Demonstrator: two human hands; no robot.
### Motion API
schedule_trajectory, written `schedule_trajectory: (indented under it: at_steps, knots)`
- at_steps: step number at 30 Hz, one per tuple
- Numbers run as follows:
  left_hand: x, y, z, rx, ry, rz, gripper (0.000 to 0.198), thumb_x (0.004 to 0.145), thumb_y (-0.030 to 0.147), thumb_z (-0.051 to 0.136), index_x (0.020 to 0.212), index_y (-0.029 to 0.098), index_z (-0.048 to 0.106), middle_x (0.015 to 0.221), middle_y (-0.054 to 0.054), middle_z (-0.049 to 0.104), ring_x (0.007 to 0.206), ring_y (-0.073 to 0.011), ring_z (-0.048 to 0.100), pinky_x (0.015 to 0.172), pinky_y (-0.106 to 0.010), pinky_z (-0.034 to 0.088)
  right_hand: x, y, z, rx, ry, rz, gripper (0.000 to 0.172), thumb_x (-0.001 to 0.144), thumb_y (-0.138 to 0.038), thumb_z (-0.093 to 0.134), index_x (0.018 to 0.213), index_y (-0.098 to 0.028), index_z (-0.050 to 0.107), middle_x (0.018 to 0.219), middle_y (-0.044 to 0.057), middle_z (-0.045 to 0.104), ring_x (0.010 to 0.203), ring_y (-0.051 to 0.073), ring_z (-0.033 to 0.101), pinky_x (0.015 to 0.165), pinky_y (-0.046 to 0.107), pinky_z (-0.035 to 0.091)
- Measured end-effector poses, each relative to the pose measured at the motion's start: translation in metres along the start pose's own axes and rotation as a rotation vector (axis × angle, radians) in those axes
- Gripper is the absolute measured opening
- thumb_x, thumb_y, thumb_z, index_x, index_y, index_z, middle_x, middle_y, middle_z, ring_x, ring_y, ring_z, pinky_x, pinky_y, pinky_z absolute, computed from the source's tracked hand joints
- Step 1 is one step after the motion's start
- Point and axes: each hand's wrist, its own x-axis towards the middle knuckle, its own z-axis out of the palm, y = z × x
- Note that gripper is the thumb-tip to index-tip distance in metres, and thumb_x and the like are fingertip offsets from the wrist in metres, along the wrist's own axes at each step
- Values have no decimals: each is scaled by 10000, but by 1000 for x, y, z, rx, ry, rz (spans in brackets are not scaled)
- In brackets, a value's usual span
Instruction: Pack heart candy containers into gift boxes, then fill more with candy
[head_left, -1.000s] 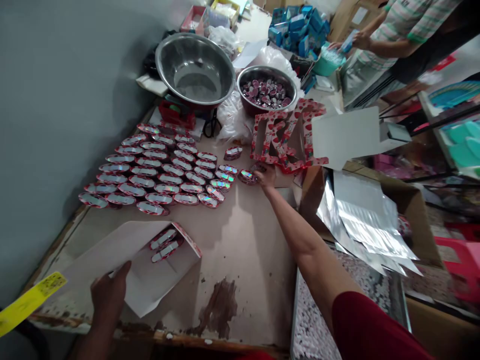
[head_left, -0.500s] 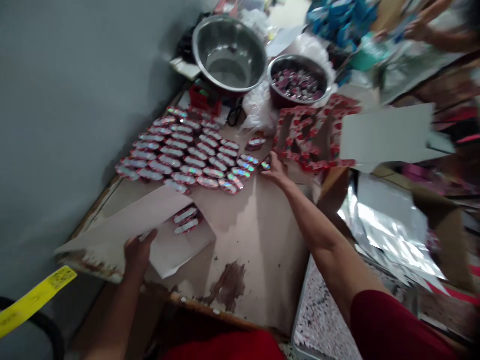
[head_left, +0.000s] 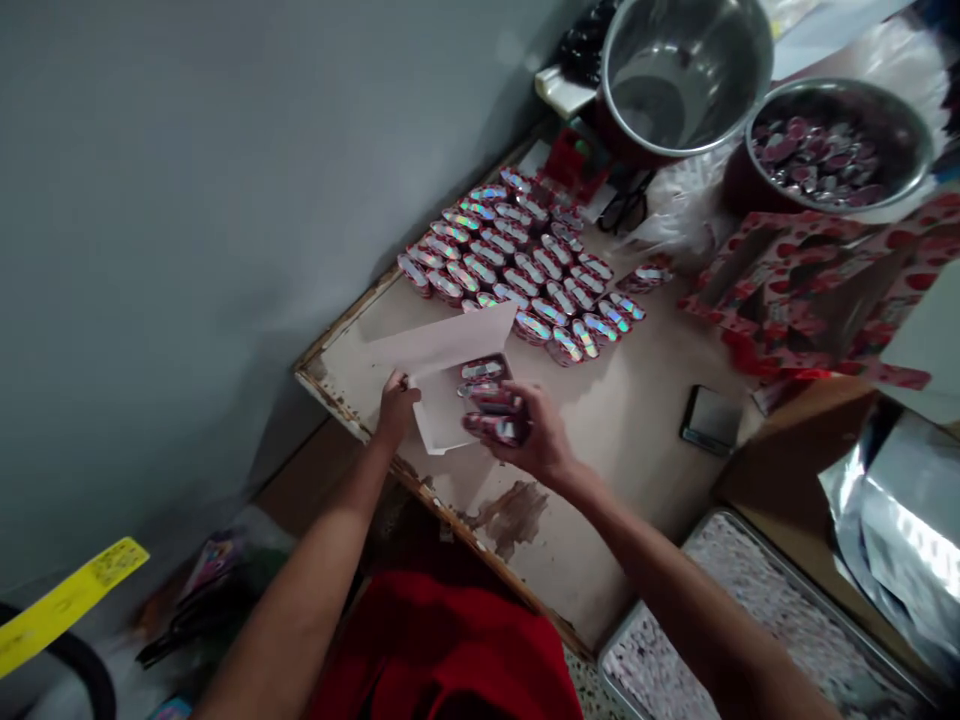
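Presently, left hand grips the left edge of an open white box on the worn table; right hand clutches small packets at its right end. Other packets sit in rows beyond.

My left forearm slants up and rightward from the lower left, bare, ending in my left hand, its fingers bent in a pinch. My right forearm comes in from the lower right, also bare, angled up and leftward. My right hand is curled in a grip, fingers pointing left. My hands are near each other, not touching; my torso, in red, shows between my arms.
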Motion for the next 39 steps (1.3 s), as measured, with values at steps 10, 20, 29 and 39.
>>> schedule_trajectory:
  at_steps: [10, 20, 29, 39]
  knots:
    - [-20, -4, -17, -96, -242, 110, 453, 612, 215, 598, 1054, 167, 685, 1022, -46, 714, 968, -238, 619, 842, -312, 493, 76, 50, 80, -212, -410, -333, 741, 774, -217, 820, 1447, -201, 510, 1348, 167, 612, 1245, 337, 577, 1057, 509, 517]
    - [-10, 3, -21, 187, -87, 88, 393, 616, 296, 685, 990, 188, 634, 940, -20, 688, 943, -245, 621, 831, -311, 507, 88, 36, 103, -641, -651, -618, 509, 946, -346, 704, 1431, -252, 582, 1489, 83, 555, 1380, 271, 464, 1209, 431, 375]
    - [-17, 16, -7, 194, -16, 68, 308, 620, 313, 676, 893, 185, 615, 852, -16, 668, 852, -225, 601, 781, -320, 488, 26, 119, -74, -610, 417, 430, 753, 763, -690, 784, 1240, -150, 566, 1144, 168, 633, 1057, 336, 601, 956, 516, 515]
    - [2, -1, 17, 231, 209, 167, 482, 752, 522, 792, 1028, 145, 675, 1038, -106, 754, 994, -254, 692, 933, -378, 542, 91, 159, -55, -731, 319, 571, 663, 713, -560, 759, 1211, -180, 541, 1181, 165, 655, 1061, 341, 597, 909, 488, 498]
